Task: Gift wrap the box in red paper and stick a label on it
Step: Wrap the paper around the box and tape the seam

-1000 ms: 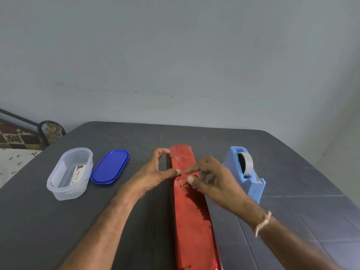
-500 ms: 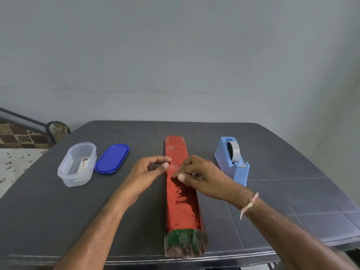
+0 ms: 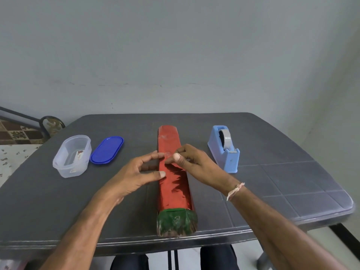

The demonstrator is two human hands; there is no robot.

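Lying along the 12-to-6 line of the dark table, the long narrow box wears red foil paper over most of its length, with its green near end bare at the table's 6 o'clock edge. The left hand is spread wide at the box's 9 o'clock side, forefinger and thumb tips touching the paper's edge and gripping nothing. The right hand, curled over the top from 3 o'clock, pinches what looks like a clear tape strip, though it is too faint to be sure. A blue tape dispenser stands at 2 o'clock of the box; at 10 o'clock sit a blue lid and an open clear container with the label inside. The box is probably light and stiff, so it may slide or roll under a push. The glossy paper already shows creases, looks slippery and would tear readily. It seems best held by the long side walls near the middle, with flat fingertips pressing the seam.
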